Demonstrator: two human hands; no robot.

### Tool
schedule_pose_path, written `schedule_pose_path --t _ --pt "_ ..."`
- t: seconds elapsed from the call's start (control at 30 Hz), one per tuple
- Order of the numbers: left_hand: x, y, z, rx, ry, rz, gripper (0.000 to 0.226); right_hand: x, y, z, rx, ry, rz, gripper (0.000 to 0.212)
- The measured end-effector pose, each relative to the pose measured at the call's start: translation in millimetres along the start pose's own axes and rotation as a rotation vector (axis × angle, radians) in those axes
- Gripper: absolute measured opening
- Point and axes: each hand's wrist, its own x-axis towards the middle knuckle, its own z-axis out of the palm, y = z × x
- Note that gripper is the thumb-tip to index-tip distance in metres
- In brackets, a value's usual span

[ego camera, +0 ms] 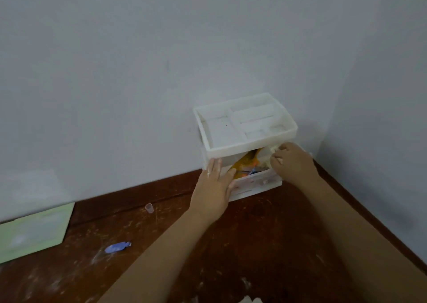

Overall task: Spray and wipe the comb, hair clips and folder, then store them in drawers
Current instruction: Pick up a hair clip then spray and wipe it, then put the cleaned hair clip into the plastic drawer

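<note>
- Against the corner where two pale walls meet, I've got one white plastic drawer unit (245,145) on the dark brown wooden tabletop (254,245), its divided top tray bare and white.
- Upper drawer (254,175) is pulled out toward me; a yellow-orange folder (246,160) sits inside, tilted, long axis running from the front left up toward the back right.
- Small blue and orange bits lie beside it in the drawer, too blurred for me to name or count.
- Left hand (213,187) lies flat, fingers spread and together on nothing, palm against the unit's front left corner.
- Right hand (293,162) is at the drawer's right edge, fingertips pinched on something pale and whitish; I can't tell what it is.
- I count one small clear cup (149,208), one blue clip-like piece (116,247) and one pale green board (32,233) leaning at the left wall.
- Tabletop is scuffed with white smears.
</note>
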Motion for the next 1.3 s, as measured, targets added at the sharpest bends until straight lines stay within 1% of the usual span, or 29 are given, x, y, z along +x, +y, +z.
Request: schedule_pose_path --t 0.03,0.07,0.1,0.17,0.2,0.23,0.27,0.3,0.33,0.37,0.4,0.47,0.5,0.53,0.57,0.6,0.67,0.73,0.8,0.97,1.03,1.1,1.13,1.2,1.27,1.3 --pt "0.0 -0.5 0.5 -0.011 0.008 0.003 0.075 -0.5 1.1 0.2 -0.019 0.014 0.02 0.033" --pt "0.1 -0.8 1.6 -0.011 0.008 0.002 0.075 -2.2 0.9 -0.6 -0.058 0.024 0.026 0.034" --pt "0.2 -1.1 2.6 -0.011 0.008 0.002 0.074 -4.3 1.0 0.3 -0.089 0.023 0.019 0.041" --pt "-0.4 -1.0 1.8 -0.031 0.026 0.011 0.084 -6.9 -0.7 1.5 -0.141 -0.041 -0.02 0.061" --pt "-1.1 -1.2 2.1 -0.036 0.028 0.007 0.088 -6.4 -1.8 1.5 -0.132 -0.051 -0.027 0.062" --pt "-1.4 -1.0 1.5 -0.038 0.018 0.001 0.09 -4.3 -1.9 1.0 -0.109 -0.021 -0.016 0.056" --pt "-1.3 -0.9 1.1 -0.039 0.009 -0.003 0.089 -1.9 -3.5 -1.9 -0.101 -0.058 0.037 0.045" --pt "-1.1 -0.1 0.0 -0.041 0.005 -0.006 0.083 1.2 -4.3 -3.1 -0.113 -0.103 0.073 0.037" --pt "-0.4 0.1 0.1 -0.035 -0.001 -0.013 0.07 4.0 -4.9 -3.8 -0.13 -0.158 0.092 0.034" --pt "0.1 0.4 -0.6 -0.025 -0.012 -0.02 0.055 5.0 -4.9 -3.1 -0.137 -0.184 0.103 0.034" --pt "0.2 0.1 -0.9 -0.021 -0.023 -0.026 0.047 3.6 -6.6 -3.6 -0.116 -0.176 0.105 0.038" --pt "0.0 -1.1 0.0 -0.022 -0.039 -0.023 0.048 -2.0 -6.8 -2.8 -0.062 -0.065 0.083 0.051" --pt "-0.7 -1.2 -0.3 -0.032 -0.037 -0.016 0.054 -7.4 -6.3 -1.3 -0.033 -0.016 0.069 0.051" --pt "-2.7 -1.5 -1.3 -0.061 -0.021 -0.01 0.062 -15.1 -6.4 -0.1 -0.007 0.036 0.06 0.043" --pt "-6.5 -2.4 -2.5 -0.097 -0.007 -0.011 0.063 -24.4 -9.2 -2.8 -0.001 0.051 0.056 0.029" --pt "-12.6 -4.5 -3.3 -0.127 0.005 -0.017 0.059 -33.9 -11.3 0.8 -0.004 0.116 0.006 0.018" --pt "-30.8 -14.4 -3.8 -0.161 0.054 -0.037 0.054 -58.3 -23.5 5.1 0.081 0.245 -0.073 0.021" --pt "-55.3 -33.8 -1.5 -0.164 0.047 -0.096 0.051 -87.2 -47.7 8.8 0.214 0.3 -0.116 0.03" --pt "-84.9 -63.9 5.1 -0.147 0.01 -0.177 0.051 -115.7 -79.9 16.0 0.29 0.268 -0.145 0.036" --pt "-171.4 -148.3 14.4 -0.15 -0.055 -0.45 0.05 -168.5 -164.1 52.8 0.456 -0.06 -0.172 0.045" --pt "-207.7 -178.4 19.7 -0.151 -0.063 -0.524 0.05 -182.1 -198.0 68.4 0.453 -0.172 -0.175 0.041" --pt "-239.0 -203.0 25.6 -0.14 -0.098 -0.568 0.053 -190.7 -226.9 83.8 0.458 -0.305 -0.123 0.035" --pt "-252.2 -213.1 30.5 -0.128 -0.123 -0.584 0.055 -192.4 -239.5 91.6 0.454 -0.335 -0.089 0.035" --pt "-272.9 -228.5 43.0 -0.078 -0.144 -0.562 0.057 -193.3 -258.1 105.9 0.339 -0.34 -0.03 0.038" --pt "-286.0 -238.9 54.9 -0.091 -0.144 -0.502 0.068 -191.5 -268.0 117.0 0.147 -0.383 0.053 0.04" --pt "-290.5 -240.1 57.5 -0.103 -0.181 -0.498 0.074 -190.9 -270.3 120.9 0.073 -0.41 0.098 0.042"
